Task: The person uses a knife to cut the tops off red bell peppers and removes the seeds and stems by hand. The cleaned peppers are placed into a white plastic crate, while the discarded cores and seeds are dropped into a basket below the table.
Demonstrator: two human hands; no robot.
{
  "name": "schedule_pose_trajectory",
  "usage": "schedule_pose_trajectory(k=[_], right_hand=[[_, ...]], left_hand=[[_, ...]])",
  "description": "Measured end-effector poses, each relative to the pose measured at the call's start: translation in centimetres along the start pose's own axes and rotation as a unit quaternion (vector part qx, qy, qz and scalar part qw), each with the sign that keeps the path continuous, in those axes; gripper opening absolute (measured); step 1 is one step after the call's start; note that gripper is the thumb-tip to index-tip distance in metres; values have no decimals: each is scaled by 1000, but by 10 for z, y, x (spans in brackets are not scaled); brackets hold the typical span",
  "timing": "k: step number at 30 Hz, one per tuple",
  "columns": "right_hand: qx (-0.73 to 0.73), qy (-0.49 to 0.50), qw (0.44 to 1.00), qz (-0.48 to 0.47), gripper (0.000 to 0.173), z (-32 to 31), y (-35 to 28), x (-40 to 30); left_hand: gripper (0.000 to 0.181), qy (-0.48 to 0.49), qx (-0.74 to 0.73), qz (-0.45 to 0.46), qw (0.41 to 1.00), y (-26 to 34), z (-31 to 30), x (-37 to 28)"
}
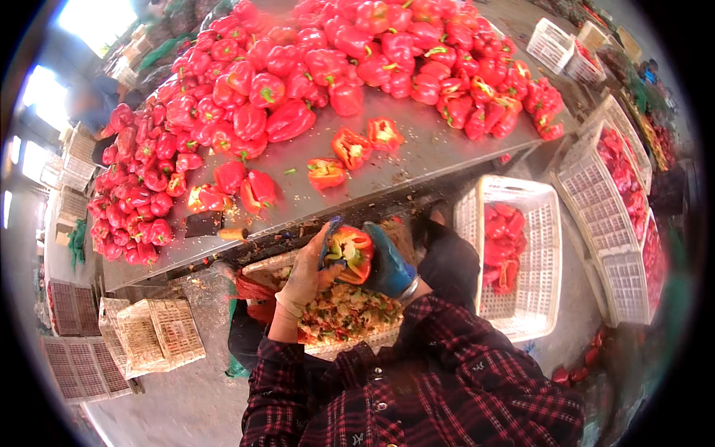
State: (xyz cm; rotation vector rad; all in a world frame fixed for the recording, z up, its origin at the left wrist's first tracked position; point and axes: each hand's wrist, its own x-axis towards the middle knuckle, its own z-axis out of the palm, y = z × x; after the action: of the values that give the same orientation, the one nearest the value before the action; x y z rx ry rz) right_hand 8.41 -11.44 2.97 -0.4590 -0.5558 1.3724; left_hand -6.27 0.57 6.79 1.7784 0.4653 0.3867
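Both my gloved hands hold a cut red bell pepper half [351, 254], its pale core and seeds facing up. My left hand [313, 262], in a light glove with dark fingertips, grips its left side, the thumb at the core. Around its right side curls my right hand [389, 262] in a blue-green glove. Below them sits a basket [335, 351] full of pepper cores and scraps. On the metal table [313, 207] lie cut pepper pieces [326, 173], a cleaver blade [204, 224] with a wooden handle [233, 234], and a large heap of whole red peppers [268, 92].
At my right stands a white plastic basket [550, 262] holding red pepper pieces [503, 240]. More baskets with red peppers [595, 207] stand farther right. Stacked baskets [159, 335] are on the floor at left. Another person [100, 103] is beyond the table's left end.
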Motion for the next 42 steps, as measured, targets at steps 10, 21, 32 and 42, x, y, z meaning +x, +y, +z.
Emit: schedule_pose_trajectory(k=[10,21,32,42], right_hand=[[-280,133,932,-188,44,8,0,-44],[-213,201,945,-148,41,46,-24,-54],[121,146,979,72,41,4,3,-77],[-142,319,937,-25,33,-2,35,-70]], left_hand=[[42,203,386,125,891,53,85,-48],[40,81,-50,-7,995,21,100,-31],[36,-25,-335,-228,914,-1,86,-51],[39,199,341,87,915,-34,122,-76]])
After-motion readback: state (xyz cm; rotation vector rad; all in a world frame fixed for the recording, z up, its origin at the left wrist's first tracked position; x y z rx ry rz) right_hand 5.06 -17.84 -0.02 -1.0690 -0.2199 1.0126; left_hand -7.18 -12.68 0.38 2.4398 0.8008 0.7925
